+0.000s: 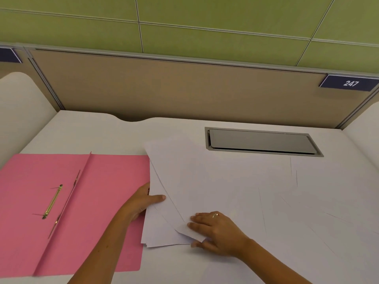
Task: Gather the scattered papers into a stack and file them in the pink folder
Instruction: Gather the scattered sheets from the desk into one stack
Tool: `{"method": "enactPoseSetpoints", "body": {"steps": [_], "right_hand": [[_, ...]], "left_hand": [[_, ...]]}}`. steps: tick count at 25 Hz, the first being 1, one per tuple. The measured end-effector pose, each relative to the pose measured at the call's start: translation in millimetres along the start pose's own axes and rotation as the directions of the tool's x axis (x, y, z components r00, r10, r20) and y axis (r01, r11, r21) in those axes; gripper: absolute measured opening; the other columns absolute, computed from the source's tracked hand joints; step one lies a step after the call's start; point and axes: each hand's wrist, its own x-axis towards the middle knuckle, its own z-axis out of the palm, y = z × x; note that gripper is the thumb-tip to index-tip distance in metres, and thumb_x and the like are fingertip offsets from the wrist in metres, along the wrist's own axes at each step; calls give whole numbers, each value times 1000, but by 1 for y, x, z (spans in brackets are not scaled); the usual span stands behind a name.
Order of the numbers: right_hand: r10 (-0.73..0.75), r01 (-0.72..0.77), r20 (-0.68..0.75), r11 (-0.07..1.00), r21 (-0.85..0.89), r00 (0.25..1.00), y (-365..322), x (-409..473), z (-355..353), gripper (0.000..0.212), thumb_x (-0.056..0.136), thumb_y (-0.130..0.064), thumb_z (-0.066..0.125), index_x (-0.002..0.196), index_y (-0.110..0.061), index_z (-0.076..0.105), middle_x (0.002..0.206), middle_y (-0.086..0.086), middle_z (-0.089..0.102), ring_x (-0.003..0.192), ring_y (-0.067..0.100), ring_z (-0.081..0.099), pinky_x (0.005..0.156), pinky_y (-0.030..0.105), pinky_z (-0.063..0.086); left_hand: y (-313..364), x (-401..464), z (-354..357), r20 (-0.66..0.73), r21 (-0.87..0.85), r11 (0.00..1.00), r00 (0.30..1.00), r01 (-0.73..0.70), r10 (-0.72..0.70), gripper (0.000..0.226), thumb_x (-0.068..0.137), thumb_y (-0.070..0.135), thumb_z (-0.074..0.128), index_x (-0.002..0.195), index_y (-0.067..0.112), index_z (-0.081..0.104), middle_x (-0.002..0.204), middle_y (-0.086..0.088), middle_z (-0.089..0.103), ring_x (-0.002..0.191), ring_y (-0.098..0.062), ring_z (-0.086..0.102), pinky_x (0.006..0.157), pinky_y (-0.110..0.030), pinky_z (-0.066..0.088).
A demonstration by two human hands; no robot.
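Observation:
The pink folder [98, 201] lies open on the left of the white desk, a brass fastener [52, 201] on its left leaf. Several white papers [205, 181] lie fanned out to its right, overlapping its edge and spreading toward the right. My left hand [143, 199] holds the left edge of the papers, thumb on top and fingers hidden beneath. My right hand [213, 230], with a ring on it, pinches the lower corner of a sheet between thumb and fingers.
A grey cable hatch [262, 141] is set into the desk [92, 132] behind the papers. A tan partition [184, 89] with a "247" label [349, 83] closes the back. White side panels stand left and right.

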Motion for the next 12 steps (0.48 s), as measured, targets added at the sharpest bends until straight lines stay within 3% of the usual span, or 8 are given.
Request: {"method": "enactPoseSetpoints", "body": {"steps": [2,4,6,8,10,12], "right_hand": [[47,-47,6,996,80,999,4,7,-17,59,86,-67,45,123,-24,62,122,-5,67,112,12,62,92,23,45],[238,-227,-27,949,221,971,18,25,-34,76,82,-77,31,125,-23,60,125,-5,64,115,13,58,95,21,39],[531,-497,-37,813,304,846,39,51,-45,84,78,-80,27,132,-20,53,135,-1,57,124,18,50,101,25,36],[750,-747,34,653,128,661,59,76,-51,84,80,-73,44,139,-13,40,140,7,45,129,29,42,104,37,37],[850,-852,130,521,-57,511,69,92,-48,87,74,-70,57,134,-9,37,134,12,41,125,33,41,98,43,41],[884,-885,168,455,-94,437,72,103,-43,87,70,-68,64,128,-9,38,130,12,39,123,33,40,96,44,41]], "left_hand": [[-1,0,1,-7,-9,1000,1000,-12,12,55,78,8,75,128,15,53,119,-3,67,105,-19,65,83,-32,55],[1,-3,3,-6,-7,1000,1000,-26,26,52,80,6,73,126,19,53,116,1,67,103,-14,65,77,-25,56],[0,-3,4,-9,-5,999,999,-39,39,49,81,6,72,123,21,54,115,3,67,101,-12,66,77,-23,56],[-1,-3,4,-18,-8,999,999,-44,44,46,81,6,72,121,23,55,115,2,67,103,-14,66,80,-25,56],[-3,-2,3,-24,-13,999,999,-47,47,44,81,6,72,118,24,57,115,2,68,103,-15,66,81,-27,56],[-4,-1,3,-21,-18,999,999,-47,47,44,81,7,72,119,23,58,114,2,69,101,-15,68,81,-27,57]]}}
